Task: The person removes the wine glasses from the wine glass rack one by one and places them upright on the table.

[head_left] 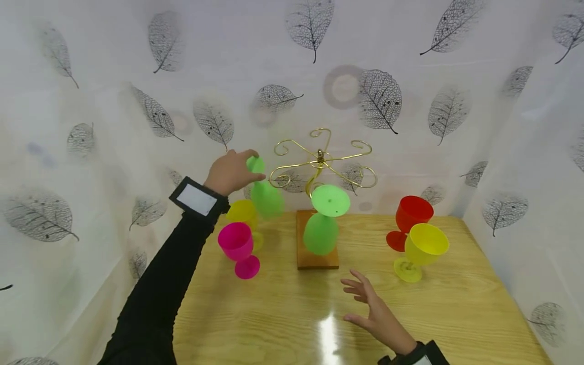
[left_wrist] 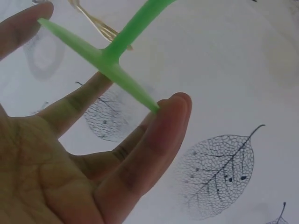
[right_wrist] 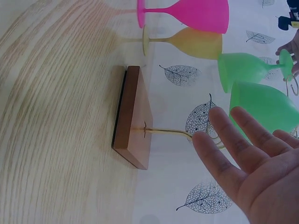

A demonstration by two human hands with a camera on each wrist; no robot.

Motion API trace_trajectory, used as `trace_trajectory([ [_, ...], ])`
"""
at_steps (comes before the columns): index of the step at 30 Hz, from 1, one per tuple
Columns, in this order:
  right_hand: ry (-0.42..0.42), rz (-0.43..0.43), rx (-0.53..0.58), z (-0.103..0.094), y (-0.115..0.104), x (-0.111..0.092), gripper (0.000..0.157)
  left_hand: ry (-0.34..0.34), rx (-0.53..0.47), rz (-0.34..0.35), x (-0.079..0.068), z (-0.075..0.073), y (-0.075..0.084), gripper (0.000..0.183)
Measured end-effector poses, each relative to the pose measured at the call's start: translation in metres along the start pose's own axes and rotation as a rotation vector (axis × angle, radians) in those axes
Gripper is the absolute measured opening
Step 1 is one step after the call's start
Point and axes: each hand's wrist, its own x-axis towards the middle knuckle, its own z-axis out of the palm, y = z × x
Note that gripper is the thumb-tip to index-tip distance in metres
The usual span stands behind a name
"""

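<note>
My left hand (head_left: pixel 232 172) pinches the rim of the round foot of a green goblet (head_left: pixel 267 199). The goblet hangs upside down, bowl below, left of a gold wire rack (head_left: pixel 320 160) with curled arms. In the left wrist view, the foot (left_wrist: pixel 100 60) spans from thumb to fingers, and the bowl is out of frame. A second green goblet (head_left: pixel 321 234) hangs inverted at the rack's front, above its wooden base (head_left: pixel 317 262). My right hand (head_left: pixel 376 314) hovers over the table with fingers spread and holds nothing; the right wrist view shows its palm (right_wrist: pixel 271 182).
Left of the rack, a pink goblet (head_left: pixel 235 243) and a yellow goblet (head_left: pixel 242 212) stand upright on the wooden table (head_left: pixel 255 324). At the right stand a red goblet (head_left: pixel 412 214) and another yellow goblet (head_left: pixel 424 249). A leaf-patterned curtain (head_left: pixel 255 61) surrounds the table's back and sides.
</note>
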Motion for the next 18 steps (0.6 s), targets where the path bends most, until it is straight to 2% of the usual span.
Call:
trace_trajectory([
  [9, 0.003, -0.002, -0.02, -0.001, 0.004, -0.002, 0.087, 0.044, 0.005, 0.048, -0.056, 0.021, 0.012, 0.062],
  [15, 0.009, 0.007, -0.023, -0.003, 0.004, -0.002, 0.086, 0.006, -0.045, 0.033, -0.093, 0.036, 0.014, 0.058],
  [18, -0.006, 0.018, -0.019, -0.006, 0.004, -0.002, 0.087, -0.024, -0.068, 0.035, -0.109, 0.049, 0.012, 0.056],
])
